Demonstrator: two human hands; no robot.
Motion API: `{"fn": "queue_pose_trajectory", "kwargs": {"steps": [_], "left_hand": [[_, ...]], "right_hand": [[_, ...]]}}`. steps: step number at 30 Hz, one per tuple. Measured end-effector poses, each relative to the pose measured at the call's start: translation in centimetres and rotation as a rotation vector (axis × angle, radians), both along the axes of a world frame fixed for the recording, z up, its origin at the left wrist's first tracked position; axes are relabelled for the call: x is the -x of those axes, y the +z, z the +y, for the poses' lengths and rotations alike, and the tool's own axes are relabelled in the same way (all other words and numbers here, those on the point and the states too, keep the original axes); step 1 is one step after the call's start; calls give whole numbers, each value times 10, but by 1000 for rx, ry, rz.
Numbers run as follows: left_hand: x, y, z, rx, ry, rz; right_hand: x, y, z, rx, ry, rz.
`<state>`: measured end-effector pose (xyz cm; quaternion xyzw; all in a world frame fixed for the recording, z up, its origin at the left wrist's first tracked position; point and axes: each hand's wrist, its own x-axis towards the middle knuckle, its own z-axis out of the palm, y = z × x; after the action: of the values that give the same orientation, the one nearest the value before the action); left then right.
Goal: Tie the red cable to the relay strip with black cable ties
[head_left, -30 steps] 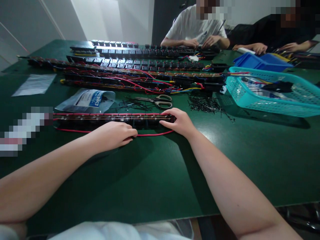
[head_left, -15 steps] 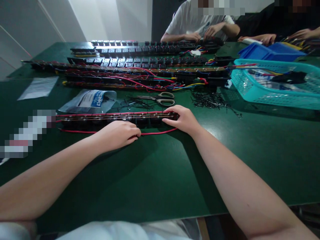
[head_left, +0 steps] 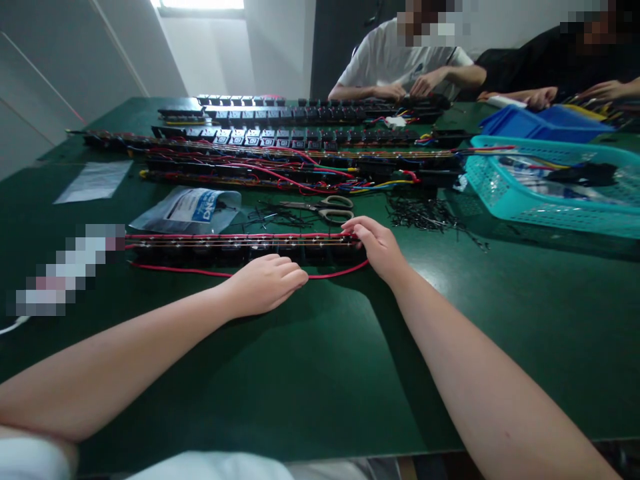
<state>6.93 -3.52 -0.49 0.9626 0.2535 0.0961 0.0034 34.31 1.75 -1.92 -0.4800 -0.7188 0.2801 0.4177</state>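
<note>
A long black strip of socket modules with red wires along it lies across the green table in front of me. A loose red wire runs along its near side. My left hand rests palm down with curled fingers on this red wire near the strip's middle. My right hand grips the strip's right end, fingers over its top. Behind the strip lie scissors and cut black cable ties.
Several more wired strips lie in rows farther back. A plastic bag sits left of the scissors, a pile of black ties to the right. A teal basket and blue bin stand far right. Two other people work at the far edge.
The view has tilted up a little. My left hand has slid slightly to the right along the red wire; my right hand stays at the strip's right end.
</note>
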Motion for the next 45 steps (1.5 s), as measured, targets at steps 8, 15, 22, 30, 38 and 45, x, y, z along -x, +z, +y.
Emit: {"fn": "queue_pose_trajectory", "kwargs": {"steps": [8,15,22,30,38,45], "left_hand": [[4,1,0,-19,-88,-38],[2,0,0,-56,-23,-64],[5,-7,7,-49,14,-104],[4,-8,7,-153,56,-117],[6,-3,7,-233,14,-60],[12,-2,16,-331,317,-115]], "right_hand": [[1,0,2,29,-86,65],[4,4,2,24,-99,50],[0,3,3,60,-70,82],[-1,5,3,81,-41,146],[-26,-10,29,93,-103,301],[-33,-19,73,-21,-190,42]]}}
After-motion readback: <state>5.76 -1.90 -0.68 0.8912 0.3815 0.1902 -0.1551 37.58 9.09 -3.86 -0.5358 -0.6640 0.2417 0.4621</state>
